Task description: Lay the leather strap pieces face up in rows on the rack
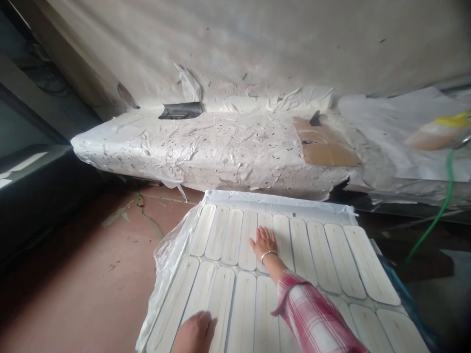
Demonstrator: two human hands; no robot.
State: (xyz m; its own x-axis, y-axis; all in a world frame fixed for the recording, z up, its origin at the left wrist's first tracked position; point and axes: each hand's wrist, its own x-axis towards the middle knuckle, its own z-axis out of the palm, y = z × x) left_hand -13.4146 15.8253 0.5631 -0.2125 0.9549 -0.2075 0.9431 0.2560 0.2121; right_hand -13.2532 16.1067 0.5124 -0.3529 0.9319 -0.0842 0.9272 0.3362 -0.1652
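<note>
Two rows of pale oblong pieces with rounded corners (303, 250) lie side by side on a flat board wrapped in white plastic film (279, 200). Each has a faint line down its middle. My right hand (264, 242), with a bangle at the wrist, rests flat on a piece in the far row, fingers spread. Over the near row, at the bottom of the view, is my left hand (196, 333). Its fingers are curled in, and whatever may be in them is hidden.
Beyond the board runs a ledge (221, 142) under crumpled film, strewn with dark flecks. A piece of cardboard (324, 142) and a dark curved piece (182, 111) lie on it. A yellow-topped container (437, 131) and green hose (447, 191) are at right. Reddish floor (103, 274) shows left.
</note>
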